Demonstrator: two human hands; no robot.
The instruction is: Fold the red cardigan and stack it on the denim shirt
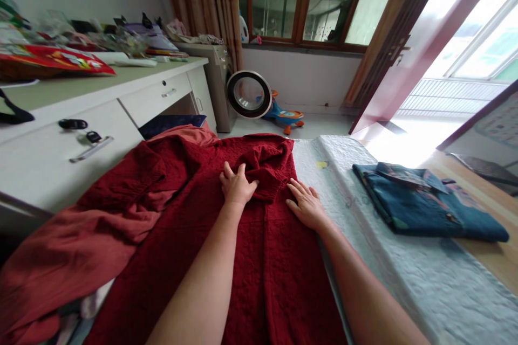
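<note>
Head view: dark-red garment [253, 248] is spread over pale sheet [343, 194], one sleeve [270, 170] rumpled on top. Garment is pressed beside sleeve by L hand [238, 187], fingers wide; its R edge is touched by R hand [307, 207], fingers slightly apart. Folded denim [408, 207] is laid across sheet's R edge; washer [222, 83] w/ open door [231, 94] is seen past sheet's far end.

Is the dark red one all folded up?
No, mostly spread: the dark red garment lies wide, one sleeve reaching out sideways, the other sleeve folded inward.
</note>
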